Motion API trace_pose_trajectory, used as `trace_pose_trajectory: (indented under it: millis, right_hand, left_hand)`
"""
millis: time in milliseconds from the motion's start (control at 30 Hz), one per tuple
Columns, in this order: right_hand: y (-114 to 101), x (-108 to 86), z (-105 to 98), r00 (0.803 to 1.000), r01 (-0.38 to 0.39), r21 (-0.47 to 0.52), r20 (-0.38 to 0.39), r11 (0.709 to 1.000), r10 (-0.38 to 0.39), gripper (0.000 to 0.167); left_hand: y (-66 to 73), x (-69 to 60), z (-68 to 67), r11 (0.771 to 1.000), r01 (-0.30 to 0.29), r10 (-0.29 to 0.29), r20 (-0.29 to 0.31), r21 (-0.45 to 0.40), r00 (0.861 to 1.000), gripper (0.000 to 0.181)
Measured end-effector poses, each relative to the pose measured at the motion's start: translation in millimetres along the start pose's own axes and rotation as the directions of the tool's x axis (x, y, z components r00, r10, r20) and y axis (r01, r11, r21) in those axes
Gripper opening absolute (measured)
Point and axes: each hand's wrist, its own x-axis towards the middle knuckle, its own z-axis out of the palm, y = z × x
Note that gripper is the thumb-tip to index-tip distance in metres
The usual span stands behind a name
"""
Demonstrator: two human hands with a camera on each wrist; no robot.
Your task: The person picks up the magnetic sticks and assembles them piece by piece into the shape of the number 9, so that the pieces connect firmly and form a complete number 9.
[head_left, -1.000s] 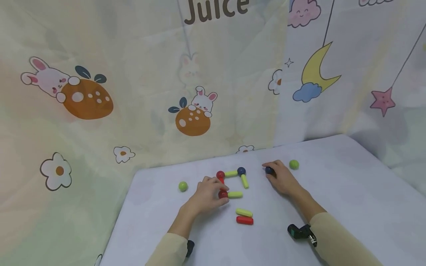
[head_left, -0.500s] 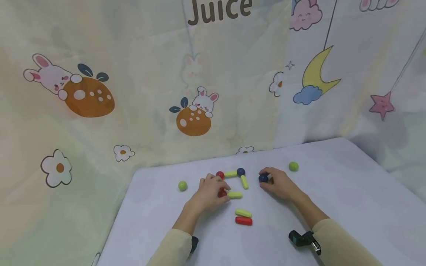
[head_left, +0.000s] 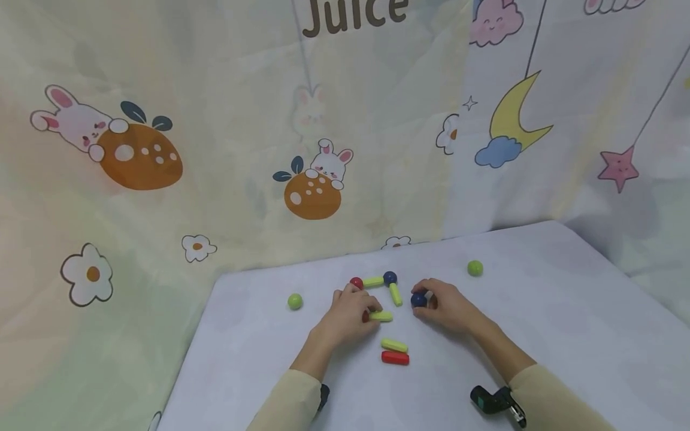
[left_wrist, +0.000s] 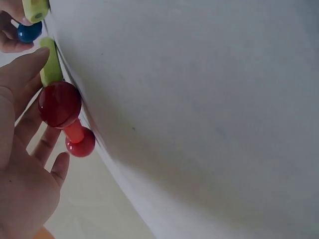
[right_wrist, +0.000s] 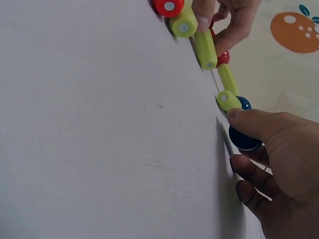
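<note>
- Fingers of the right hand (head_left: 446, 304): clamped on the blue ball (head_left: 418, 300), just apart from the angled yellow rod (head_left: 396, 294) to their left.
- Fingers of the left hand (head_left: 347, 314): pinched about the short yellow rod (head_left: 385, 316), next to its adjoining red ball (left_wrist: 60, 104).
- Table (head_left: 431, 383), nearer the person than both hands' fingertips: loose red rod (head_left: 395, 358).
- Beyond the right fingers: green ball (head_left: 475, 268).

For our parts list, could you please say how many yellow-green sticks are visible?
4: one between a red ball and blue ball, one extending from the latter, one at the left hand, one beside a loose red stick.
</note>
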Motion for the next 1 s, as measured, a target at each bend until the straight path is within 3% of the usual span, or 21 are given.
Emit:
trace_pose_trajectory:
  millis: [233,400,667,1000]
  right_hand:
    - [0,-8.4,6,0.998,0.069,0.038,0.013,0.997,-0.069,0.038]
    - [-2,-8.4,6,0.99,0.141,0.04,-0.01,0.989,-0.141,0.037]
    - [-11,-8.9,7,0.992,0.113,0.072,0.049,0.991,-0.116,0.036]
    - [-14,-8.0,13,0.984,0.172,0.078,0.029,0.982,-0.175,0.037]
  left_hand:
    - [1.5,1.1,0.7,0.999,0.013,-0.011,0.05,-0.03,0.999,0.021]
    - [2.0,1.5,-1.7,0.998,0.015,-0.013,0.04,-0.053,0.999,0.019]
    - [0.2,4.5,0.0,0.997,0.011,-0.009,0.024,-0.078,1.0,0.018]
    - [-0.4,4.5,0.8,0.997,0.006,-0.005,0.007,-0.079,1.0,0.017]
